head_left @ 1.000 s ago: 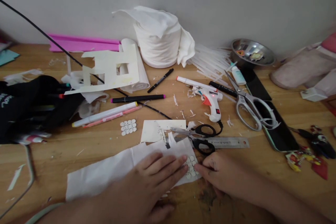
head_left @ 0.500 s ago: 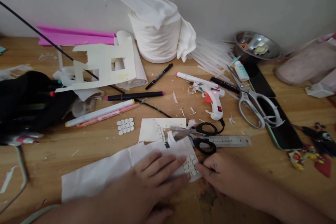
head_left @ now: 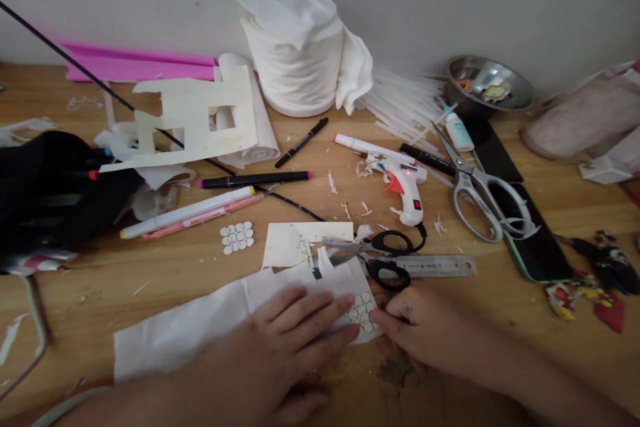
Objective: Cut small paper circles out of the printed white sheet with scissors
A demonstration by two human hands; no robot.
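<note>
Head view: white, dark-outlined circles [head_left: 361, 312] lie at the right end of a thin white sheet [head_left: 187, 328]. Our flat left hand [head_left: 295, 340] rests on it; our right hand [head_left: 425, 323] curls at the circles' edge, grip hidden. We judge this fine positioning, next needing a still sheet. Grey metal ruler [head_left: 437, 266]: markings illegible.

left hand [head_left: 287, 343] lies flat, right hand [head_left: 423, 327] curled.

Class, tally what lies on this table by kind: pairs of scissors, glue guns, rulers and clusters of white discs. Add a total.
Pairs of scissors: 2
Glue guns: 1
Rulers: 1
Clusters of white discs: 2
Total: 6
</note>
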